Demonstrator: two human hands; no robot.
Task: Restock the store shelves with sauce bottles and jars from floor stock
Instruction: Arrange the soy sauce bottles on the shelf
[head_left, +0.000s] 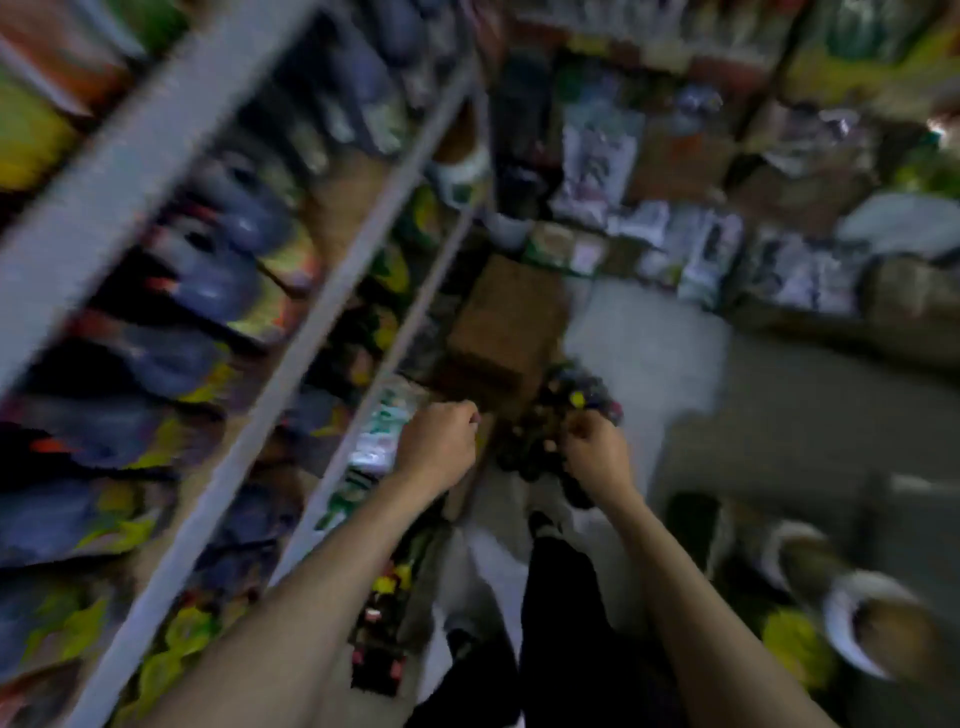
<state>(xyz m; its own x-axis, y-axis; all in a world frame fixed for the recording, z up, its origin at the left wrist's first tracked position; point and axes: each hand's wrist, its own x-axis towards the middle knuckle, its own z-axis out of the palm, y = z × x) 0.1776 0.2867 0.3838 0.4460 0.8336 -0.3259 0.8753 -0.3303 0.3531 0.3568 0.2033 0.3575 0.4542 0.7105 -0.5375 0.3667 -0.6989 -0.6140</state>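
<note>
Both hands reach low, fingers curled. Left hand (439, 441) sits beside the shelf rail (363, 410). Right hand (592, 454) is at the cluster of dark bottles (563, 415) on the floor, just below a brown box (506, 322). Heavy blur; I cannot tell whether either hand grips anything.

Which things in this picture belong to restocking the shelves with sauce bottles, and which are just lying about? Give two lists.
Part of the job:
left hand
right hand, both curled over the stock, grip too blurred to tell
dark bottles on the floor
shelf rail

Lying about:
cardboard box
blue and yellow packets
white bowl
</note>
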